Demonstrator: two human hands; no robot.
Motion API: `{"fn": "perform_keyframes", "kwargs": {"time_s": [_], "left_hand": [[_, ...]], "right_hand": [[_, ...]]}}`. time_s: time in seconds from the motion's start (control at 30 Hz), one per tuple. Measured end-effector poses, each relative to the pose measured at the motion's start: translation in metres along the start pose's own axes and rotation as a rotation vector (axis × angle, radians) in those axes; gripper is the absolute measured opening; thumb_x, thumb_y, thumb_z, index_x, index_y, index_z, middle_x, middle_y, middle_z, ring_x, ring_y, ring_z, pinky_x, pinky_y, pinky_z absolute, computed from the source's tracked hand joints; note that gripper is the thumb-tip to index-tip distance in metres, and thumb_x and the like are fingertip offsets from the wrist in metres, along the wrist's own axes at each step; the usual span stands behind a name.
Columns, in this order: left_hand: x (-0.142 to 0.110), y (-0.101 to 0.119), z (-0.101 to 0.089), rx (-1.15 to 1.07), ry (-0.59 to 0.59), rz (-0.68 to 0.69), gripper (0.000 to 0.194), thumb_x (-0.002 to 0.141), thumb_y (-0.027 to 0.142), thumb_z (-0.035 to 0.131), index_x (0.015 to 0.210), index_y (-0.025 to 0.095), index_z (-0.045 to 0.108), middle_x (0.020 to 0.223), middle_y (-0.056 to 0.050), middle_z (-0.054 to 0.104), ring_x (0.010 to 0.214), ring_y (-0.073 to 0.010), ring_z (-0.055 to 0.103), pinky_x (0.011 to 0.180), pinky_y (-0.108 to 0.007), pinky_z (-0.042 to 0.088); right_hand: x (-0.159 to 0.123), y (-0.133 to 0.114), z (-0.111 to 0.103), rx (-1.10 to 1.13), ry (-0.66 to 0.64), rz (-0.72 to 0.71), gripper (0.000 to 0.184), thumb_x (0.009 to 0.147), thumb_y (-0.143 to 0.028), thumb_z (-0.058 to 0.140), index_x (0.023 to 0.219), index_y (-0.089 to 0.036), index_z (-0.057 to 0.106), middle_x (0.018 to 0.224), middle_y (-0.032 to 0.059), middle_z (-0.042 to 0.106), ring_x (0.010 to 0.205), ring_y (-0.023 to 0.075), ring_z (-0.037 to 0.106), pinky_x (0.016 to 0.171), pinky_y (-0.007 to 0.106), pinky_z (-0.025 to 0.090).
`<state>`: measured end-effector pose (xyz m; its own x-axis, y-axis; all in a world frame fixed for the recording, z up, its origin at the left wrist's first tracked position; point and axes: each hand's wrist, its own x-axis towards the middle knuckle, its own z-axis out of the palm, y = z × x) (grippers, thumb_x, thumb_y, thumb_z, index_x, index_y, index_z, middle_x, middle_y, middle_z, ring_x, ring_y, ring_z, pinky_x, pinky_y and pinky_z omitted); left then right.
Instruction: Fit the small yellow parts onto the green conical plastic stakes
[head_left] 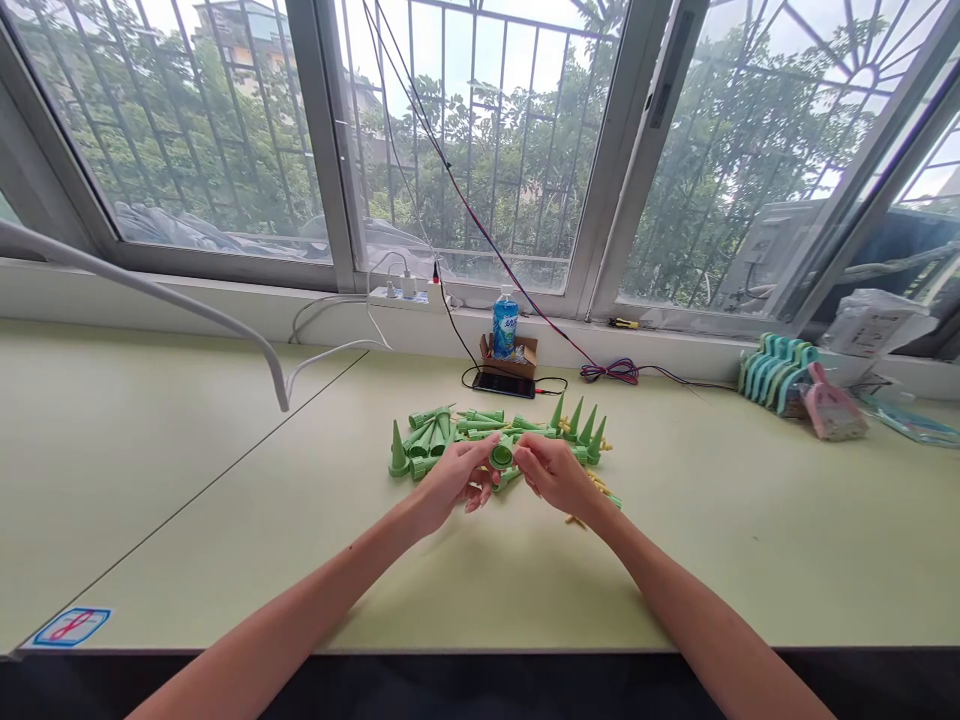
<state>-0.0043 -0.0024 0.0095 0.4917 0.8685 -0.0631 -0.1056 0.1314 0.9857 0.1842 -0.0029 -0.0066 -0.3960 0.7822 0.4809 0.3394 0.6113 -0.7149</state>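
My left hand (461,476) grips a green plastic watering spike (501,456) by its wide end, with the round open mouth turned towards me. Close against the right side of that mouth, my right hand (551,468) has its fingers pinched together; whatever is in the pinch is hidden. Behind both hands lies a pile of similar green spikes (429,440), most on their sides. One spike (397,452) stands point up at the left of the pile, and several upright spikes (585,425) stand at the right. Small yellow pieces (576,521) are scattered by my right wrist.
A blue bottle (505,325) stands in a small cardboard box (531,352) behind a phone (504,385) with cables. Coiled wire (611,371) lies near the sill. Teal hangers (776,368) and a pink dustpan (834,405) are at far right. A white cable (187,298) hangs at left.
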Motion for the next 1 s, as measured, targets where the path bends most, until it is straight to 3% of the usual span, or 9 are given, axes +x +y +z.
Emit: {"fn": "perform_keyframes", "kwargs": {"time_s": [0.33,0.53,0.77,1.0], "left_hand": [[-0.001,-0.003,-0.005,-0.01,-0.035,0.036,0.037,0.082,0.05,0.067,0.079,0.015,0.057,0.059,0.001,0.052,0.046,-0.0079,0.047,0.034,-0.016,0.029],[-0.003,-0.006,-0.003,0.246,-0.01,0.149,0.035,0.084,0.05,0.064,0.081,0.015,0.058,0.051,0.006,0.046,0.04,-0.0064,0.04,0.038,-0.019,0.03],[-0.005,-0.013,0.002,0.583,0.121,0.503,0.024,0.082,0.04,0.068,0.087,0.017,0.064,0.085,-0.002,0.053,0.058,-0.0082,0.046,0.049,-0.021,0.042],[0.0,-0.017,0.001,0.614,0.235,0.504,0.029,0.085,0.04,0.065,0.106,0.021,0.061,0.091,-0.002,0.054,0.055,-0.0067,0.046,0.046,-0.02,0.04]], "right_hand": [[0.0,0.005,0.002,0.007,-0.007,0.012,0.039,0.1,-0.048,0.04,0.075,-0.02,0.048,0.051,-0.0053,0.042,0.045,0.01,0.038,0.049,0.024,0.033],[0.001,0.005,0.005,0.029,0.025,0.035,0.05,0.101,-0.05,0.036,0.06,-0.02,0.04,0.049,-0.0042,0.041,0.044,0.0092,0.037,0.048,0.024,0.031],[0.004,0.0,0.005,0.005,0.094,0.132,0.065,0.1,-0.053,0.035,0.044,-0.02,0.038,0.04,-0.0021,0.041,0.04,0.0093,0.038,0.047,0.025,0.032],[0.005,0.006,0.008,-0.002,0.194,0.108,0.058,0.1,-0.054,0.036,0.053,-0.019,0.042,0.046,-0.0023,0.044,0.044,0.0095,0.038,0.047,0.024,0.03]]}}
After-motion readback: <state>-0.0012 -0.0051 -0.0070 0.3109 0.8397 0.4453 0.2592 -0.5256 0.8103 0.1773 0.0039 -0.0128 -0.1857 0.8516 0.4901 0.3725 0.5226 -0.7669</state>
